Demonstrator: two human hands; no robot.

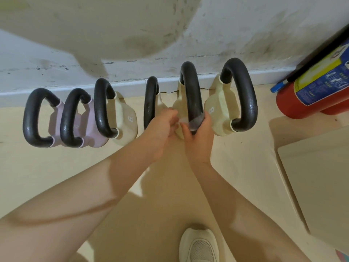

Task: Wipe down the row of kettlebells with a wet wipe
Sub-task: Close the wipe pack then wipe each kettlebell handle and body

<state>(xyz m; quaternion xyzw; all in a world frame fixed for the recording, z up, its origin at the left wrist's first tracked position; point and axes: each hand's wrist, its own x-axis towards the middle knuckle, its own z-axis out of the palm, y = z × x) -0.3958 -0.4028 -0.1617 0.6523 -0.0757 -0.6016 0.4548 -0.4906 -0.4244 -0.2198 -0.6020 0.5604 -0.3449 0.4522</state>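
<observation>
Several kettlebells with black handles stand in a row along the wall on the floor: two pink ones (56,121) at the left, cream ones (124,118) further right. My right hand (198,137) grips a thin wet wipe (196,121) wrapped round the lower part of the handle (191,91) of the second kettlebell from the right. My left hand (162,127) pinches the wipe's loose end just left of that handle. The rightmost cream kettlebell (219,114) stands beside my right hand.
A red fire extinguisher (309,95) with a blue and yellow label lies at the right by the wall. A pale board (317,176) lies on the floor at the right. My white shoe (200,246) is below. The stained wall (170,35) runs behind the row.
</observation>
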